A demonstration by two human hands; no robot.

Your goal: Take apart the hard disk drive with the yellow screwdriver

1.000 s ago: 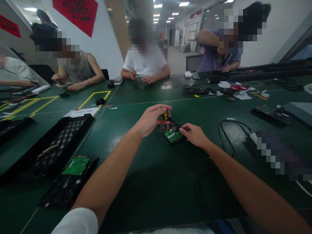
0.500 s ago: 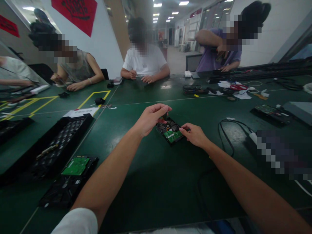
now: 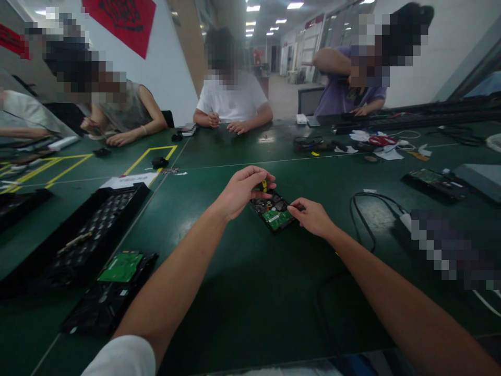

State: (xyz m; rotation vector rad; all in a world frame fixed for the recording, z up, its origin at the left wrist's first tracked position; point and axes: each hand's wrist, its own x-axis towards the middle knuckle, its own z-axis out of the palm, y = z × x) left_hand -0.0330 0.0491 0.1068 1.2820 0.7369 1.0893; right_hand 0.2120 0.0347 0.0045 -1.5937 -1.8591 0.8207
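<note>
A hard drive (image 3: 277,217) lies on the green table in front of me, its green circuit board facing up. My left hand (image 3: 250,189) is closed over its far left part, fingers curled round a small screwdriver (image 3: 264,185) with a yellow and black handle. Only a short piece of that handle shows between thumb and fingers; its tip is hidden. At the drive's right edge, my right hand (image 3: 309,215) pinches the casing between thumb and fingers and steadies it.
Another hard drive (image 3: 111,290) lies near my left forearm, beside a long black tray (image 3: 84,237). To the right are a looped black cable (image 3: 366,196), a further drive (image 3: 434,185) and a grey box (image 3: 479,180). Several people sit across the table.
My left hand has shifted its fingers slightly, and the yellow part of the screwdriver handle now shows. My right hand and the hard drive keep their places.
</note>
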